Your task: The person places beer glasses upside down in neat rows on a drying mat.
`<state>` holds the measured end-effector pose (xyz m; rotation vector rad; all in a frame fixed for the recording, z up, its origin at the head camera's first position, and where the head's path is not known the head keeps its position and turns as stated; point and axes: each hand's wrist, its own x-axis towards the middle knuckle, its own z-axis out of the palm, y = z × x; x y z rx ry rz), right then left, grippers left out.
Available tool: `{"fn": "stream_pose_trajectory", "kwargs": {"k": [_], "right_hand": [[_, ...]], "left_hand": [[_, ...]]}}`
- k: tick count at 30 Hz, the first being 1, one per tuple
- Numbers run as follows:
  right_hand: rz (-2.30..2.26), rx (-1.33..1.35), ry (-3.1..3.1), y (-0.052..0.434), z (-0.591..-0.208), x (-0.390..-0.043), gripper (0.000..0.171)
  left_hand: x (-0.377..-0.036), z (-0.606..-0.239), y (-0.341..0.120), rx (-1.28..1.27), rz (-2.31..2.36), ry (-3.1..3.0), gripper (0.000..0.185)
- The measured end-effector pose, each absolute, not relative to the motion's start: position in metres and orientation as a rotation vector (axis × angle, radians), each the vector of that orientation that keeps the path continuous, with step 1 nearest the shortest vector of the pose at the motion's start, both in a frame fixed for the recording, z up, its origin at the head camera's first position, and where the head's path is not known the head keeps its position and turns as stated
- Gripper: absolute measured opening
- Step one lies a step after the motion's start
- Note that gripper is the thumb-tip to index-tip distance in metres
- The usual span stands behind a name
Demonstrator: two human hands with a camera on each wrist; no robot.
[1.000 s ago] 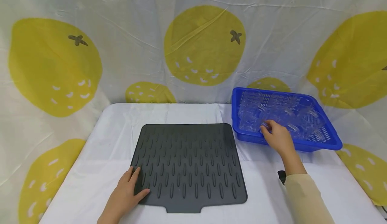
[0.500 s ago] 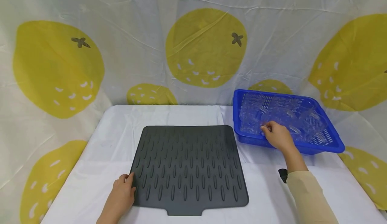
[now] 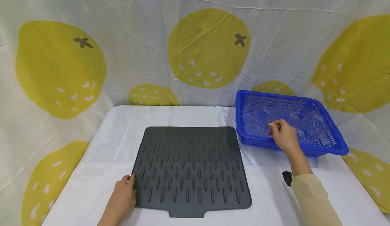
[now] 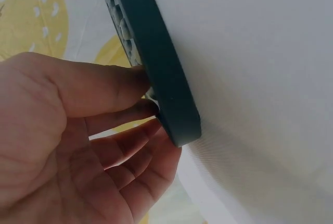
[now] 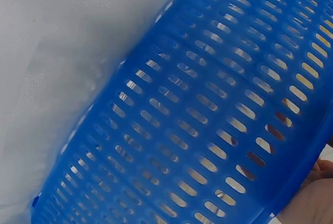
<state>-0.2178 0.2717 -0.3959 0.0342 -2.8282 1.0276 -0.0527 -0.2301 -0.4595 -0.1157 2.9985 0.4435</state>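
Note:
A dark grey mat [image 3: 192, 168] with raised oval ridges lies on the white-covered table in the head view. My left hand [image 3: 122, 194] is at its left edge; the left wrist view shows thumb and fingertips of that hand [image 4: 99, 135] touching the mat's edge [image 4: 161, 62]. To the right stands a blue slotted basket [image 3: 332, 144] holding several clear, glass-like vessels [image 3: 256, 112], whose outlines are hard to make out. Over the basket's near side, my right hand [image 3: 285, 136] pinches a clear vessel [image 3: 272, 122], mostly hidden by glare and fingers.
A small black object [image 3: 287, 178] sits by the right sleeve [image 3: 313, 199]. Behind the table [image 3: 268, 199] hangs a curtain [image 3: 137, 49] with yellow fruit prints. In the right wrist view the slotted basket wall [image 5: 192, 114] hides most of the right hand [image 5: 309, 200].
My left hand has slid off the mat's top to its left edge. My right hand has shifted slightly to the right over the basket, its fingertips still together.

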Motion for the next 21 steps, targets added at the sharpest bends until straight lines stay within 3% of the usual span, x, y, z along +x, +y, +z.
{"fn": "stream_pose_trajectory", "kwargs": {"k": [10, 21], "right_hand": [[1.208, -0.001, -2.570, 0.268, -0.384, -0.214, 0.045], [1.564, -0.034, -2.216, 0.253, -0.359, -0.204, 0.016]], "left_hand": [[-0.053, -0.460, -0.230, -0.119, 0.431, 3.009, 0.055], [-0.053, -0.459, -0.231, -0.168, 0.482, 2.989, 0.056]]}}
